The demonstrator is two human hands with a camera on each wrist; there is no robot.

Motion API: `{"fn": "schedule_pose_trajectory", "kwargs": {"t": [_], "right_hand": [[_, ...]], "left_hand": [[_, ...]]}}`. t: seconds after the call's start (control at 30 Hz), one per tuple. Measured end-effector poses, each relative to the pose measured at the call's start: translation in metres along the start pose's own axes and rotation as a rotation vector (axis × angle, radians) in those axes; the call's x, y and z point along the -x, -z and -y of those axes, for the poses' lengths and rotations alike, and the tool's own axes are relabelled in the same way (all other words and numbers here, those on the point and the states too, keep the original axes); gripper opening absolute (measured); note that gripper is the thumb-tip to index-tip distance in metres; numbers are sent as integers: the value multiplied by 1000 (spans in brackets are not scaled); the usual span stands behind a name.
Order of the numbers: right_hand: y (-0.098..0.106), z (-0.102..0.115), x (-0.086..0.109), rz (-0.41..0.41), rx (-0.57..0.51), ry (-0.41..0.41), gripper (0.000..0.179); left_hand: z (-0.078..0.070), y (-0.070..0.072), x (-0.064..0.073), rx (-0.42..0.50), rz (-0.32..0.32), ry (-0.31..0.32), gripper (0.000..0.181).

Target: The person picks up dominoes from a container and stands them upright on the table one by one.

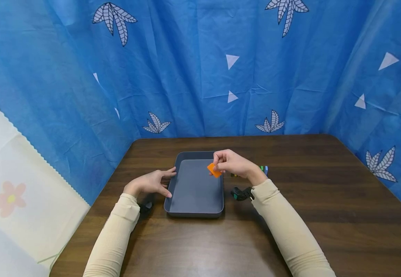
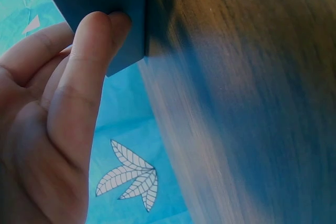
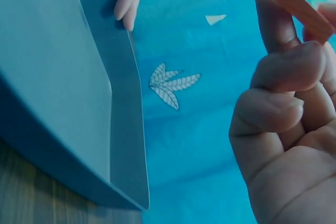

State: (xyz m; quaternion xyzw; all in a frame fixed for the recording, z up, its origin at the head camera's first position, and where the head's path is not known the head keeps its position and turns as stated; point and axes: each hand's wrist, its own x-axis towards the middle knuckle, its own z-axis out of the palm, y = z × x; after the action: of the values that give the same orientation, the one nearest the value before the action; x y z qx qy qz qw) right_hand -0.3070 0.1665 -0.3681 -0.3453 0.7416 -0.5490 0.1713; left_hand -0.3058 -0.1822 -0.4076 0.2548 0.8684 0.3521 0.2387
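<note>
A grey rectangular tray (image 1: 196, 209) lies on the table, its floor bare in the head view. My left hand (image 1: 152, 182) is at its left side and grips the rim, with fingertips over the edge. In the left wrist view, other fingers (image 2: 86, 61) lie against the tray's outer wall. Above the tray's right edge, my right hand (image 1: 233, 163) pinches a thin orange square tile (image 1: 214, 170) between thumb and fingers. The right wrist view shows this tile (image 3: 305, 14) nearly edge-on, raised off the tray.
Several small coloured blocks (image 1: 264, 169), green, blue and yellow, lie behind the right wrist and are partly hidden. The dark wooden table (image 1: 325, 184) meets a blue curtain (image 1: 200, 77) at the back. Black straps (image 1: 242, 193) with cameras hang under both wrists.
</note>
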Motion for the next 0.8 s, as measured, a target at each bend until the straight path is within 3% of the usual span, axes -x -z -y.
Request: {"fn": "schedule_pose_trajectory", "kwargs": {"t": [0.27, 0.5, 0.8], "right_hand": [[23, 0, 31, -65, -101, 32, 11], [44, -3, 58, -215, -53, 22, 15], [65, -11, 91, -373, 53, -3, 42]], "left_hand": [[-1, 0, 2, 13, 1, 6, 98], [-1, 0, 2, 12, 0, -1, 97], [-1, -1, 3, 5, -4, 0, 99]]}}
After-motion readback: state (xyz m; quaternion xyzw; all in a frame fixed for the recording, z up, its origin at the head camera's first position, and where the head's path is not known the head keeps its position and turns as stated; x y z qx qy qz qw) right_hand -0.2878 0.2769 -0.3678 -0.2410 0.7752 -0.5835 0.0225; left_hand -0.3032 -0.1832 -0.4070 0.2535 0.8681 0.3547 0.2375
